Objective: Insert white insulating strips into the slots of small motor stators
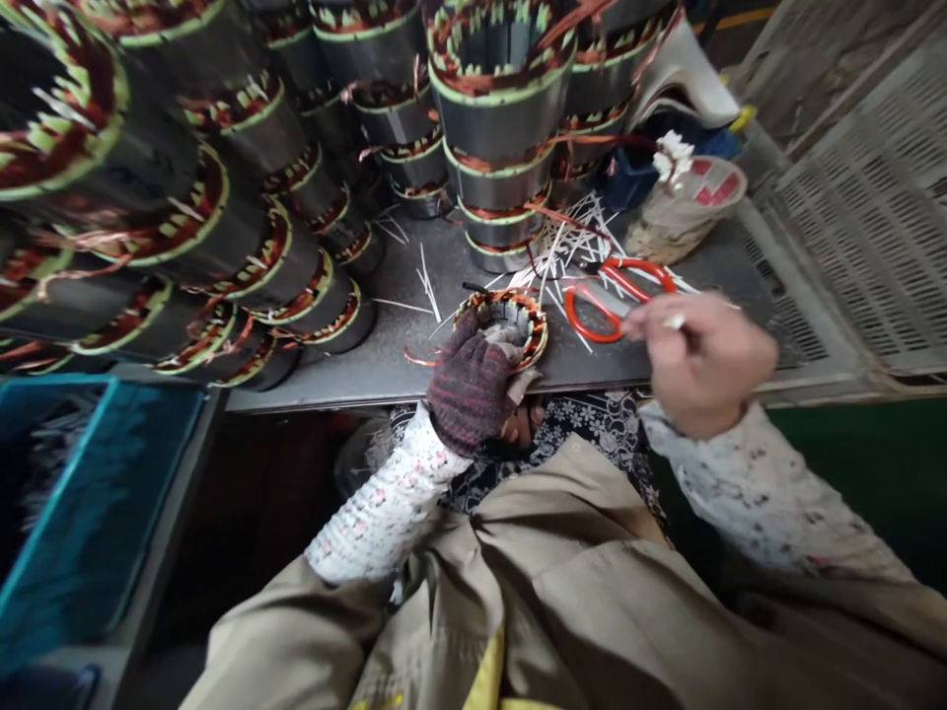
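A small motor stator point(538, 330) with copper windings and pale slot liners stands at the bench's near edge. My left hand point(470, 380), in a dark knitted glove, curls over the near left of its rim, fingers reaching into the bore. Bare and raised to the right of the stator, my right hand point(706, 360) is closed in a pinch. A small whitish spot shows at its fingers, but I cannot make out what they hold. Red-handled scissors point(618, 279) lie between the stator and my right hand. Behind them, thin white strips point(566, 247) are scattered.
Tall stacks of wound stators point(499, 123) crowd the back and left of the metal bench point(400, 335). At back right are a tub point(685, 212) and a blue container point(628, 176). A teal bin point(140, 493) stands lower left; perforated panels point(865, 207) flank the right.
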